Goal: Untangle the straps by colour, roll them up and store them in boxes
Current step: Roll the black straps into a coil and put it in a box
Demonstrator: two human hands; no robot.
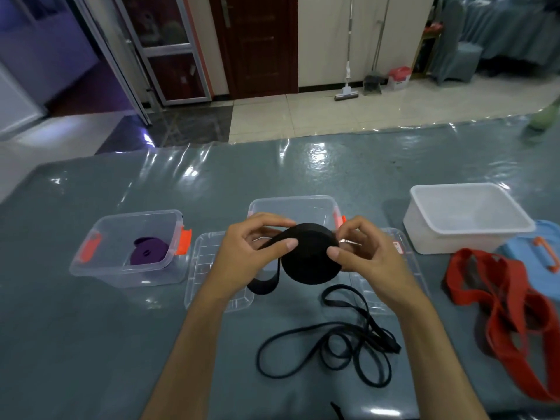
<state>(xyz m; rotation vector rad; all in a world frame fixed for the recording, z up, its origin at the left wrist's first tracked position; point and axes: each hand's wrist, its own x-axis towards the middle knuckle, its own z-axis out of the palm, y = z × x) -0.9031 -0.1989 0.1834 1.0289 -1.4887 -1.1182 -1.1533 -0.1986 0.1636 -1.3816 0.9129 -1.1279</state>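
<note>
Grey-blue tabletop (91,344) under a glossy, wrinkled clear film carries the work; tiled floor and a dark wooden door lie beyond.

Far left: a clear plastic box with orange latches (100,268) holds one rolled purple strap (149,251). Just right of it lies a clear ribbed lid (201,268).

Centre: the left hand (251,256) and the right hand (366,256) hold a thick, matt roll of black woven strap (310,256) above the table, in front of a second clear latch box (294,204). Fingers and thumbs of both hands are curled onto the roll, clamping its edge and faces. A short loop hangs from the roll's left side; the unrolled black tail (333,344) lies in loose, narrow coils on the table near the person.

Right: a white opaque plastic tub (466,219), a pale blue lid with orange handle (542,256), and a tangled flat red strap (509,307), not yet rolled.

Judgement: rolling of the black strap is under way, roughly mid-task. The next move calls for steady tension, feeding the tail without snagging its coils.
</note>
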